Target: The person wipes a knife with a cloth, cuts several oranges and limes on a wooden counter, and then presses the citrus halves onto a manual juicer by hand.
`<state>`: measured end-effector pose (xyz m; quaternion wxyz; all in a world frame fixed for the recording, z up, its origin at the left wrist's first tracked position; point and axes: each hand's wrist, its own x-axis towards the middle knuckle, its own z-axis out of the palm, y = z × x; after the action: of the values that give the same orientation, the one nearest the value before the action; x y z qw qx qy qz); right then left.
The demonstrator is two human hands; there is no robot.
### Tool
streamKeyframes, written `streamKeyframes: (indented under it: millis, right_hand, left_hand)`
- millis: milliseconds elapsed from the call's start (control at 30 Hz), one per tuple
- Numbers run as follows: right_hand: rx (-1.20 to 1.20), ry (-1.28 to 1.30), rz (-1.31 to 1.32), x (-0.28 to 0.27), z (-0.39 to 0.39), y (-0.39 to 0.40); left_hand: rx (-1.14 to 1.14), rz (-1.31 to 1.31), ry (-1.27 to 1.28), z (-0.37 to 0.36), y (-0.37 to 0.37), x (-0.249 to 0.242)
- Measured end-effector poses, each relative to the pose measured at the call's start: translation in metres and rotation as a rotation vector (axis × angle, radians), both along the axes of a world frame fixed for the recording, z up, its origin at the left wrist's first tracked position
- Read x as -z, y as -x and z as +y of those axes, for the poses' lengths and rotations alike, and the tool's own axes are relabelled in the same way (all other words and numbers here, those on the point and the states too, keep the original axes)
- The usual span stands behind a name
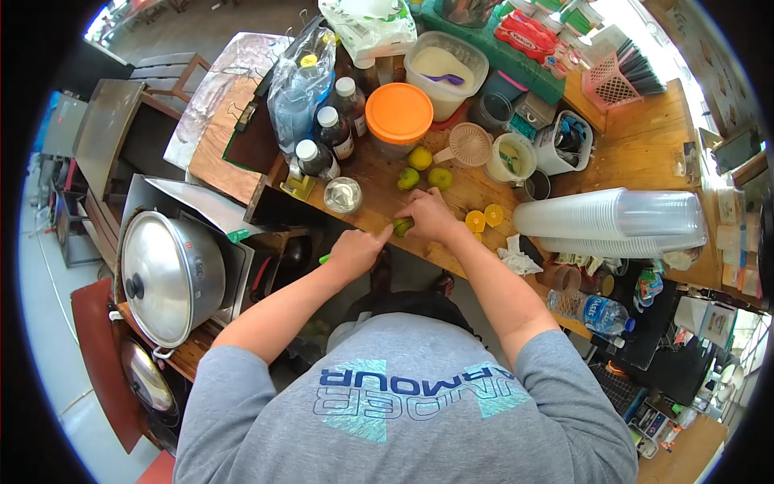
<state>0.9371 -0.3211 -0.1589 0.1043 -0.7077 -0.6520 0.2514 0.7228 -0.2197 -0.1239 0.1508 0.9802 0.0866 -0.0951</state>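
My left hand (pixel 359 248) is closed round a knife; only its green handle end (pixel 324 259) shows, and the blade is hard to make out. Just to the right, my right hand (pixel 427 216) grips a green-skinned orange (pixel 402 227) against the table's front edge. Cut orange halves (pixel 476 220) with bright orange flesh lie right of that hand. Beyond it sit whole fruits, among them a yellowish one (pixel 420 158) and a green one (pixel 409 178). A ribbed citrus juicer (pixel 469 145) stands behind them.
A clear glass (pixel 343 195), dark bottles with white caps (pixel 328 118) and an orange-lidded tub (pixel 399 113) stand at the back left. Stacked plastic cups (pixel 609 222) lie to the right, near a crumpled tissue (pixel 519 256). A large lidded pot (pixel 171 274) is at far left.
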Motion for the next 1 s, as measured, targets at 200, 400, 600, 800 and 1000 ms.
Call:
streamKeyframes:
  millis: [200, 400, 600, 800, 1000]
  right_hand:
    - [0.006, -0.005, 0.024, 0.006, -0.004, -0.002]
    - [0.006, 0.088, 0.027, -0.003, -0.001, -0.001]
    - [0.014, 0.062, 0.001, -0.005, 0.004, -0.002]
    - [0.026, 0.031, -0.013, -0.001, -0.007, -0.001]
    - [0.317, -0.182, -0.145, 0.001, -0.035, 0.028]
  left_hand:
    - [-0.006, -0.086, 0.021, 0.008, 0.018, 0.012]
    - [-0.021, -0.168, 0.019, 0.002, 0.018, 0.040]
    - [-0.031, -0.142, 0.012, 0.000, 0.013, 0.050]
    - [-0.053, -0.119, 0.009, 0.003, 0.039, 0.063]
    - [-0.084, -0.179, -0.032, -0.001, 0.058, 0.070]
